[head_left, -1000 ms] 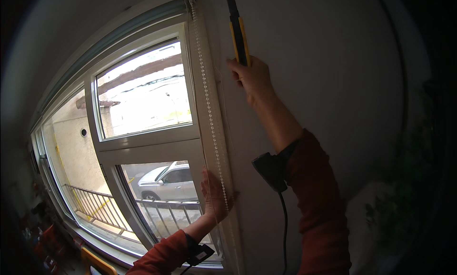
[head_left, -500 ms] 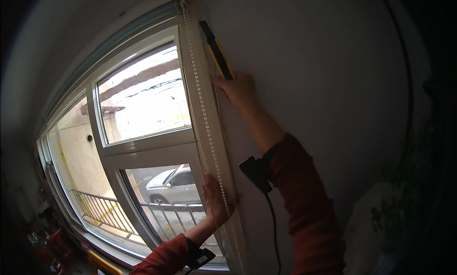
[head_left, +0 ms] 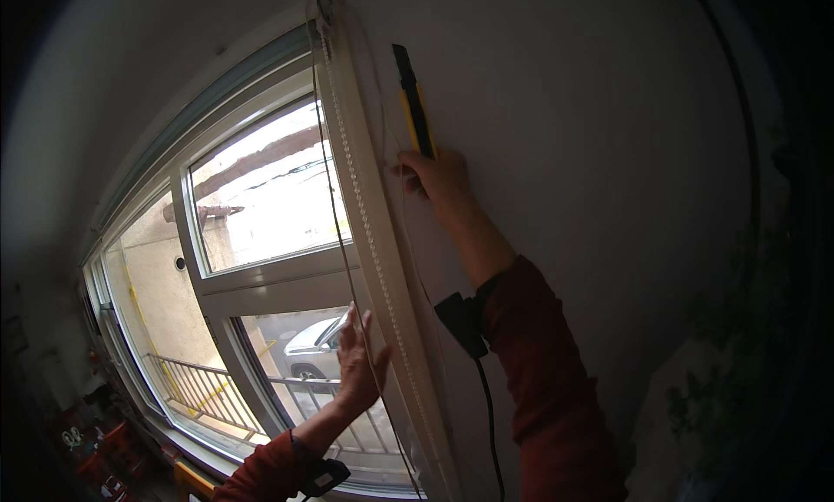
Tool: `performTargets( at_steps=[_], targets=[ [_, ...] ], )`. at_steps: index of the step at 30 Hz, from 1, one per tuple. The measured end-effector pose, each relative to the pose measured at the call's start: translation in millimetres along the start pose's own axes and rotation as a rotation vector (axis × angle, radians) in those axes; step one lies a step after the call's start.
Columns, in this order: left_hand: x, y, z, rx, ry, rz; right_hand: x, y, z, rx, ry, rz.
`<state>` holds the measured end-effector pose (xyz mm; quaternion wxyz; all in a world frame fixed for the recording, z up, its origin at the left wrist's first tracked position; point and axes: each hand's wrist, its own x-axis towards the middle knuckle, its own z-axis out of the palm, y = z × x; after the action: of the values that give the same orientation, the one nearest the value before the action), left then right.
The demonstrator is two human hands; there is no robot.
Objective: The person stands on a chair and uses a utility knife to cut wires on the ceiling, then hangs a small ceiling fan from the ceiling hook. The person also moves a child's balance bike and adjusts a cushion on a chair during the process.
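Note:
My right hand [head_left: 439,182] is closed around a yellow and black utility knife [head_left: 416,111], its dark tip pointing up along the wall. A thin pale cord [head_left: 386,124] hangs from above and runs by the fingers of that hand; whether they grip it is unclear. My left hand [head_left: 358,367] is raised in front of the lower window pane, fingers spread. A dark cord [head_left: 337,211] drops from the blind's top corner and passes across this hand between thumb and fingers. A clear bead chain [head_left: 354,167] hangs between the two hands against the window's side frame.
A rolled blind [head_left: 234,70] spans the window top. Outside the white-framed window [head_left: 269,280] are a railing and a silver car [head_left: 313,350]. Black devices [head_left: 463,322] are strapped to my forearms, one trailing a cable. Plants stand at the right.
My left hand has come off the window's side frame and bead chain, moving left, with the dark cord now across it. My right hand and the knife have shifted slightly right and down.

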<state>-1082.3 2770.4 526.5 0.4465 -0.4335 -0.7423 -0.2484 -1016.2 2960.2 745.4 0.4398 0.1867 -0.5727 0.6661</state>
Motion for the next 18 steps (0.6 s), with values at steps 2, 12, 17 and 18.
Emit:
performTargets(
  at_steps=[2,12,17,18],
  targets=[
    [32,-6,-38,-0.301,0.123,-0.057,1,0,-1,0.010,0.002,0.025],
    [130,48,-124,-0.924,0.006,-0.227,-4,-1,-6,-0.004,-0.019,0.030],
    [123,54,-134,-0.830,0.117,-0.026,-7,-3,-14,-0.020,-0.075,0.019],
    [121,55,-137,-0.832,0.118,-0.034,-7,-4,-15,-0.036,-0.086,0.018]
  ],
)
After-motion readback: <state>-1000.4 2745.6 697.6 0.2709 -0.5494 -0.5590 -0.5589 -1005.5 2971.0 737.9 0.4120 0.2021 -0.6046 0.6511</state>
